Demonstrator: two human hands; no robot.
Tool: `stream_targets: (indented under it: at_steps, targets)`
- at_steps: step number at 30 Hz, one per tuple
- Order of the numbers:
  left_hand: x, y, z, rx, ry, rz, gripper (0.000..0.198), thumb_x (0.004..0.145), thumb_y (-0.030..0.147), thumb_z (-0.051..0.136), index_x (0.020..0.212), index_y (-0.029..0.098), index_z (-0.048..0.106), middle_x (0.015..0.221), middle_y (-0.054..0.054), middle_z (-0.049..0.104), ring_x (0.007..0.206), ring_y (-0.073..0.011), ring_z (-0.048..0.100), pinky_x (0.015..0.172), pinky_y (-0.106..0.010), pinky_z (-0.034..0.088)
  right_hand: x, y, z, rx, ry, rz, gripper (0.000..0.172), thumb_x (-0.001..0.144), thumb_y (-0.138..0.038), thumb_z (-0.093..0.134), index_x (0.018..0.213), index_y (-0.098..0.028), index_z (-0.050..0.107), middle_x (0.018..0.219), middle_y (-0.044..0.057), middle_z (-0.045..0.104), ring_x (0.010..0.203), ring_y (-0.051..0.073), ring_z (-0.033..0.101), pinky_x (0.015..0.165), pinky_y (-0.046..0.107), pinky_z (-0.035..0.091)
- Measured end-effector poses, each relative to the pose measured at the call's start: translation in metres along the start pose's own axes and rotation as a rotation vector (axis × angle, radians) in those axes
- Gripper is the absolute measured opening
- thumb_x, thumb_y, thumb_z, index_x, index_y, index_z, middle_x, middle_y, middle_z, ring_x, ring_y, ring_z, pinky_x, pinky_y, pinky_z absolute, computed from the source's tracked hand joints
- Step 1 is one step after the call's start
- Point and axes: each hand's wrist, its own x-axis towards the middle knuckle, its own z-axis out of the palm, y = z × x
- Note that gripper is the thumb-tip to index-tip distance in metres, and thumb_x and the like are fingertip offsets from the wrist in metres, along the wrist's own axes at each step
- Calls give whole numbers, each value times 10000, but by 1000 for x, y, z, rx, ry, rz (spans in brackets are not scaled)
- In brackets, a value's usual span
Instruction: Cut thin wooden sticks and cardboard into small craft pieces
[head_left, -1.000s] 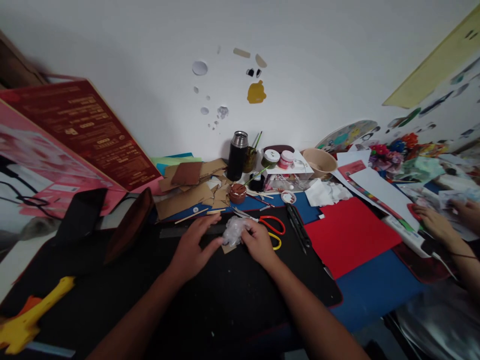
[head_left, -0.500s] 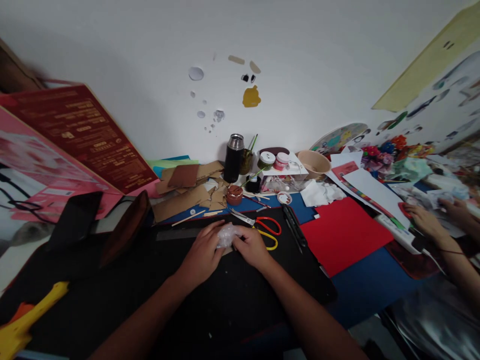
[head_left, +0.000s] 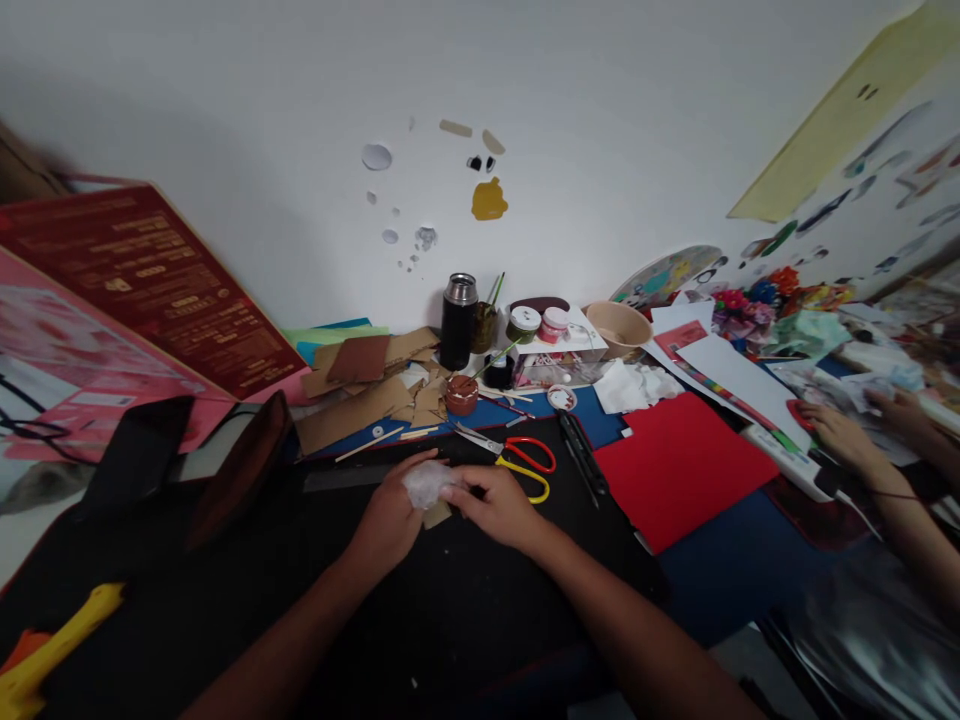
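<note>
A crumpled, translucent whitish wad (head_left: 427, 484), which looks like plastic or tape, is held between my two hands over the black mat (head_left: 480, 600). My left hand (head_left: 388, 508) is curled around its left side. With thumb and fingertips, my right hand (head_left: 491, 503) pinches its right edge. Just below the wad shows a small tan cardboard piece (head_left: 436, 515); whether a hand grips it I cannot tell. Scissors (head_left: 517, 455) with red and yellow handles lie open beyond my right hand. A clear ruler (head_left: 341, 480) lies left of my left hand.
Cardboard scraps (head_left: 360, 400), a black bottle (head_left: 458, 325) and paint jars (head_left: 523, 322) stand along the wall. A black cutter (head_left: 581, 455) and red sheet (head_left: 682, 470) lie to the right. A yellow-handled tool (head_left: 67, 635) is at lower left. Another person's hand (head_left: 840, 435) is at far right.
The wad now rests farther into my left hand, and my right hand's fingers have opened out somewhat. More of the cardboard piece shows. The whole view has shifted slightly.
</note>
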Motion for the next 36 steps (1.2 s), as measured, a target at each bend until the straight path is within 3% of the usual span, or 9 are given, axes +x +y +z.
stream_targets:
  at_steps: [3,5,8,14,18,22,28,36]
  targets:
    - [-3,-4,0,-26,-6,-56,471,853,95,458,1219,249,712,1348,-60,701,1265,-230,631,1168,-468,458,-1,4,-12,73,56,61,313,964,-463,593,999,-197,755,665,-19,643,558,132,555,554,224,407]
    - [-4,-6,0,-39,-5,-95,446,876,119,456,1214,254,712,1330,-58,711,1244,-232,645,1168,-477,455,0,9,-27,42,132,81,332,963,-468,588,1000,-186,759,663,-12,642,550,133,550,542,226,402]
    - [-5,-8,1,-36,-12,-97,387,912,173,458,1183,250,722,1307,-67,725,1225,-252,659,1154,-506,462,5,14,-59,-93,267,80,343,973,-471,570,939,-188,760,658,-2,645,577,147,556,546,234,395]
    - [-5,-7,2,42,27,-71,324,944,262,480,1135,252,742,1255,-82,750,1189,-289,681,1101,-523,505,30,15,-132,-407,402,73,344,998,-445,526,1046,-199,763,786,39,733,716,203,646,660,278,455]
    - [-5,-9,3,83,17,-22,336,938,247,467,1113,249,753,1225,-83,761,1163,-292,695,1075,-519,526,54,18,-166,-562,457,110,357,1002,-412,517,1161,-185,742,797,58,750,744,219,677,669,286,458]
    - [-5,-10,3,117,13,-21,341,947,248,456,1116,244,752,1222,-89,759,1174,-300,686,1066,-530,526,74,28,-178,-799,392,198,379,1041,-407,497,1287,-191,690,958,90,786,859,231,710,723,291,461]
    - [-5,-5,0,100,-17,-4,342,960,237,463,1160,264,740,1262,-73,741,1192,-281,671,1065,-491,527,83,42,-184,-927,287,251,334,1040,-369,526,1194,-175,749,1118,146,772,986,271,698,773,300,445]
    - [-4,-5,0,104,-7,-1,334,963,224,456,1130,262,742,1241,-74,743,1174,-285,672,1050,-516,530,81,32,-200,-1010,132,246,322,1059,-380,514,1087,-183,766,1039,121,783,922,238,692,724,277,402]
